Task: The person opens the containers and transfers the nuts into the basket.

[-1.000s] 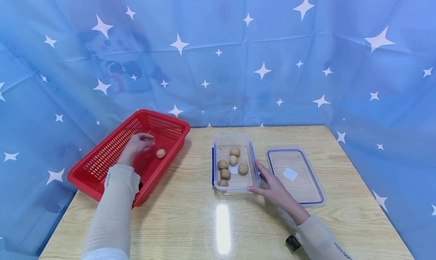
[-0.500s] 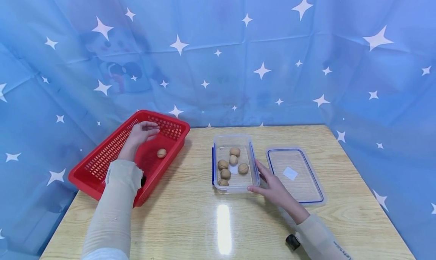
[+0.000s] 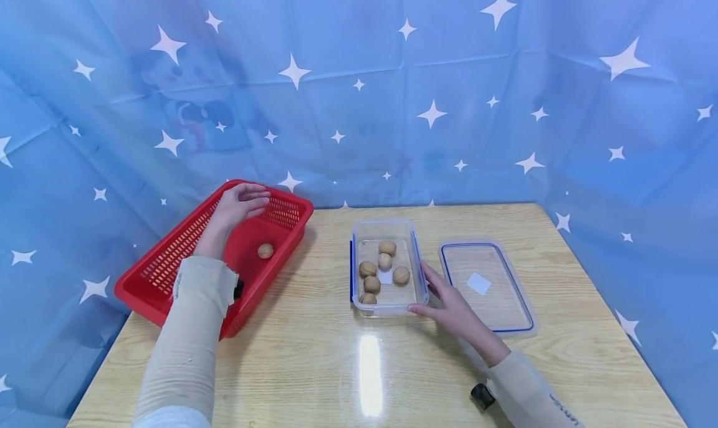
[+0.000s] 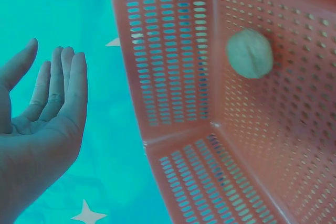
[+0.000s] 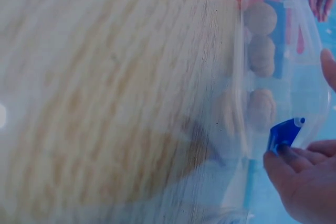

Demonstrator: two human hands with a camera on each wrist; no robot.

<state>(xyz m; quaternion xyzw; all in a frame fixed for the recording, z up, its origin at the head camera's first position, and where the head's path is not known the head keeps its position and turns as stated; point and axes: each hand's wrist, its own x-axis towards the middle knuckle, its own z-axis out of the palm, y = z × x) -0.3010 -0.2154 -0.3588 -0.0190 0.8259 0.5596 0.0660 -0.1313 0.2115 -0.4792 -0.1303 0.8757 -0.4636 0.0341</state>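
Observation:
My left hand (image 3: 241,207) hovers over the far part of the red plastic basket (image 3: 252,300), fingers loosely extended. In the left wrist view its palm (image 4: 47,135) holds nothing. One walnut (image 3: 265,250) lies on the basket's floor, apart from that hand. At the middle of the table stands a clear plastic food container (image 3: 399,296) with several walnuts (image 3: 401,275) in it. My right hand (image 3: 449,306) holds the container's near right corner, thumb at the front and fingers along the side. The right wrist view shows its fingertips against a blue clip (image 5: 283,135).
A clear lid with a blue seal (image 3: 505,303) and a white label (image 3: 478,283) lies flat right of the container. Behind the wooden table (image 3: 303,353) hangs a blue star-patterned cloth (image 3: 364,104).
My left hand has risen from inside the basket and moved away towards its far rim, with nothing in it. The right hand and the container have stayed in place.

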